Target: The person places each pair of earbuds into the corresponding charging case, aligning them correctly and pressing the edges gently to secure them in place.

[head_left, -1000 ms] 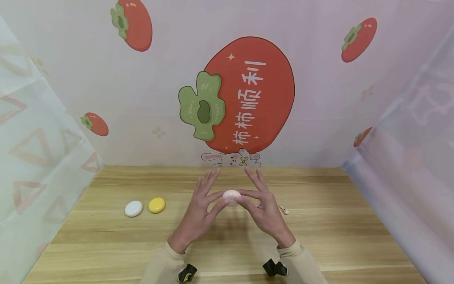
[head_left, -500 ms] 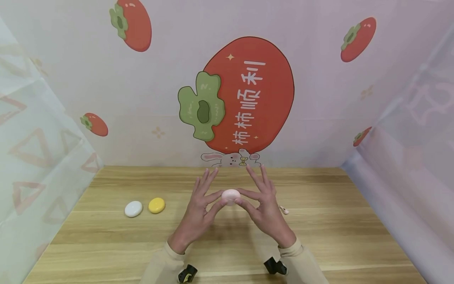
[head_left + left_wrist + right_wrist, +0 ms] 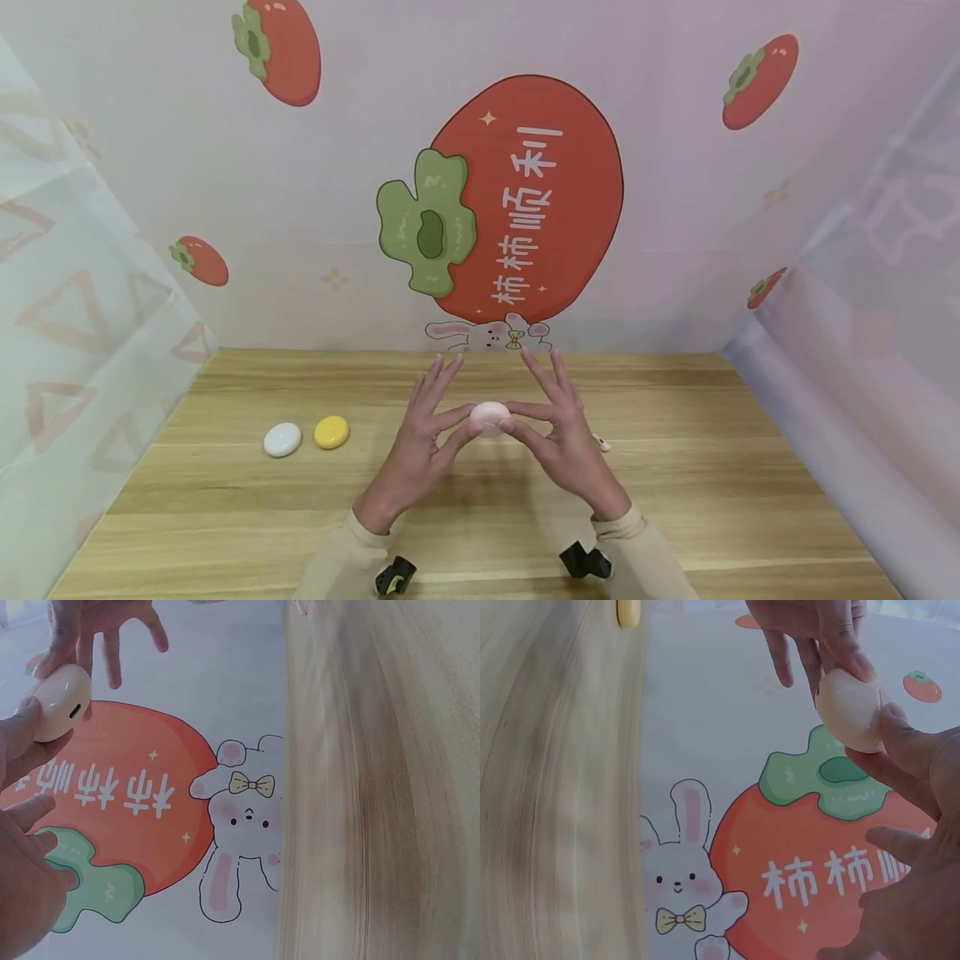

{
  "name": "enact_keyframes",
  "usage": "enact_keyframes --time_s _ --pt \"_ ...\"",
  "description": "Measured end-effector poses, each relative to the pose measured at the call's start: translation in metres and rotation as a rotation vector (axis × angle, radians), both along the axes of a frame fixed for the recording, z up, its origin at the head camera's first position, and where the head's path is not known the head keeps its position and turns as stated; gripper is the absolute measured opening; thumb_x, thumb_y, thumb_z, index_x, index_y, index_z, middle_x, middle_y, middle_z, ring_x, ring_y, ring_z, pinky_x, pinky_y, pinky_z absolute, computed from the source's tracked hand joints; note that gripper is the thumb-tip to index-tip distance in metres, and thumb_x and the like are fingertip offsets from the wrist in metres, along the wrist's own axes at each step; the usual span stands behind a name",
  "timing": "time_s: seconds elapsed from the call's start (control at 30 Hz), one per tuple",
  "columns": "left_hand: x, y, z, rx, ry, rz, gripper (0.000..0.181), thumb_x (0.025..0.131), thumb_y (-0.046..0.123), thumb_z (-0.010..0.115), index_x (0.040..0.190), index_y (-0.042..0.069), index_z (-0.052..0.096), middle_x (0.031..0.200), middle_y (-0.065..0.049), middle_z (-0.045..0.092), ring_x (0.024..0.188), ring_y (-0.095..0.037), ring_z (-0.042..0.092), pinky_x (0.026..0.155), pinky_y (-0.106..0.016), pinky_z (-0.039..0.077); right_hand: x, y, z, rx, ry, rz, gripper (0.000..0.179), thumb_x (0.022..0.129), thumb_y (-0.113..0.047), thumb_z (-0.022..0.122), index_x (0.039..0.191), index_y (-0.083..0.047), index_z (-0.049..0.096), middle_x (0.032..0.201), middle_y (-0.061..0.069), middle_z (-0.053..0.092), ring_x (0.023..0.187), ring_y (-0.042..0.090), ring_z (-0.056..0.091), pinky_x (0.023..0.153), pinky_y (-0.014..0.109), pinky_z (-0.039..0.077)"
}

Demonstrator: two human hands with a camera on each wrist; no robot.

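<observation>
A glossy pale pink earbud charging case (image 3: 490,415) is held up above the table between both hands. My left hand (image 3: 420,450) pinches its left end between thumb and index finger, the other fingers stretched out. At the opposite end, my right hand (image 3: 564,446) pinches it the same way. In the left wrist view, the case (image 3: 64,701) shows a small dark charging port. A thin seam runs near one end of the case (image 3: 847,709) in the right wrist view. Its lid looks closed. Behind the right hand, a small white earbud (image 3: 603,444) lies on the table, partly hidden.
Left of the hands, a white rounded disc-shaped item (image 3: 282,440) and a yellow one (image 3: 332,432) lie side by side on the wooden table (image 3: 225,517). A printed backdrop (image 3: 337,183) rises along the table's back edge, with hanging cloth at both sides.
Both hands keep their pinch on the case, which has shifted only slightly. The right hand's free fingers spread a little, and that hand now covers more of the earbud.
</observation>
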State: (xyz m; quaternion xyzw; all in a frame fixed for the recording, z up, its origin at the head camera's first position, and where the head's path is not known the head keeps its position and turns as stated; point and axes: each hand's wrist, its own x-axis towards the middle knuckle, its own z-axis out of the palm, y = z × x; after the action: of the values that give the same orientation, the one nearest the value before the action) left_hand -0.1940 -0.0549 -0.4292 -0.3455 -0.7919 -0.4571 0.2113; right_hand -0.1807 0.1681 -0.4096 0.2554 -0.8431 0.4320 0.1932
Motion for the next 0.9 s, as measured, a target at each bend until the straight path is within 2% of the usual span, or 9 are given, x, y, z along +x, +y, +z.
enact_keyframes --time_s 0.1,0.33,0.6,0.77,0.9 --pt "-0.0003 -0.0011 0.0017 0.003 -0.007 -0.020 0.024 0.094 0.014 0.073 0.113 0.000 0.077 0.163 -0.015 0.031 0.154 -0.038 0.012 0.118 -0.068 0.008 -0.0005 0.0030 0.0011 -0.034 -0.077 0.022 0.021 0.088 -0.011 0.080 0.109 -0.010 0.081 0.164 0.003 0.031 0.155 0.033 -0.001 0.109 0.080 0.010" --pt "-0.0009 -0.0046 0.0043 0.011 -0.018 -0.058 0.027 0.089 0.011 0.078 0.114 0.001 0.077 0.164 -0.013 0.028 0.154 -0.038 0.009 0.118 -0.066 0.005 -0.0010 0.0060 0.0036 -0.075 -0.188 0.058 0.018 0.091 -0.008 0.076 0.109 -0.007 0.080 0.163 0.011 0.033 0.155 0.034 0.002 0.109 0.079 0.011" --pt "-0.0018 -0.0066 0.0027 0.015 0.007 -0.088 0.027 0.086 0.008 0.080 0.113 0.002 0.077 0.164 -0.014 0.028 0.154 -0.040 0.008 0.117 -0.068 0.007 -0.0006 0.0059 0.0033 -0.055 -0.205 0.053 0.018 0.098 -0.013 0.068 0.111 -0.012 0.080 0.164 0.009 0.031 0.155 0.034 0.000 0.109 0.079 0.010" --pt "-0.0012 -0.0071 0.0041 0.020 -0.010 -0.077 0.027 0.086 0.008 0.079 0.113 0.003 0.077 0.165 -0.013 0.028 0.153 -0.040 0.008 0.113 -0.074 0.011 -0.0006 0.0060 0.0027 -0.033 -0.196 0.034 0.021 0.100 -0.018 0.066 0.116 -0.012 0.078 0.163 0.005 0.032 0.155 0.036 0.003 0.109 0.079 0.011" --pt "-0.0008 -0.0077 0.0059 0.031 -0.037 -0.065 0.028 0.087 0.008 0.078 0.115 0.004 0.077 0.164 -0.014 0.028 0.154 -0.040 0.008 0.113 -0.073 0.014 -0.0003 0.0096 0.0048 -0.013 -0.167 0.013 0.026 0.101 -0.017 0.065 0.124 -0.010 0.074 0.163 0.008 0.032 0.154 0.039 0.006 0.109 0.079 0.012"
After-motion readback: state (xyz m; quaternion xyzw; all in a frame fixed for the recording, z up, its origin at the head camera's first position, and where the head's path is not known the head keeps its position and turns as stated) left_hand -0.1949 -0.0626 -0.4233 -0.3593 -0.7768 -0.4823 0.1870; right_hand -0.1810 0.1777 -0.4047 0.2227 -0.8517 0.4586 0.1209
